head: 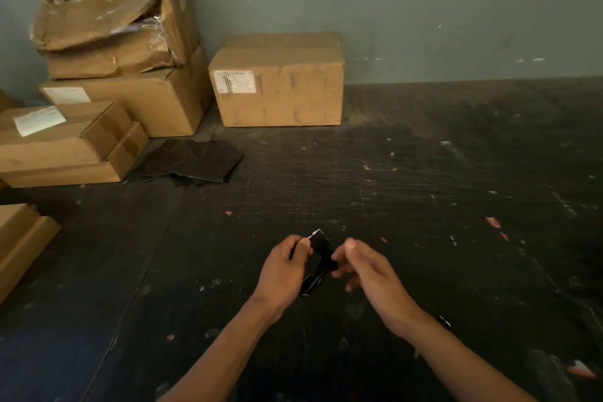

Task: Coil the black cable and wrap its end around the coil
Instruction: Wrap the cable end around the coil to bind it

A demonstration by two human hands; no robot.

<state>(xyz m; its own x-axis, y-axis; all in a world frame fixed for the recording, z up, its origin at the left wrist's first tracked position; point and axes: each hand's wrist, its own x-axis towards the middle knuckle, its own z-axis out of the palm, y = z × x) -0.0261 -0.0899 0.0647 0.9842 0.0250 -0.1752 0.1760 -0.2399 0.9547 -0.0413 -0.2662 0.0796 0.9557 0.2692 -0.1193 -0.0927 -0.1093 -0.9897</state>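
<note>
Black cable (318, 250) is bunched up between both hands over the dark floor (424, 189). Left hand (284, 266) clamps the coil so the loops don't spring apart, right hand (362, 268) pinches what I'd guess is the loose end, probably for wrapping.

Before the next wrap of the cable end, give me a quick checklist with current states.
1. Left hand grips the cable: ok.
2. Right hand fingers on the cable: ok, they meet it at its right edge.
3. Coil bundled, no loops spilling: cannot tell, dark and blurred.
4. Free end located: cannot tell.
5. Bundle held above the table: ok.
6. Boxes clear of the hands: ok.
</note>
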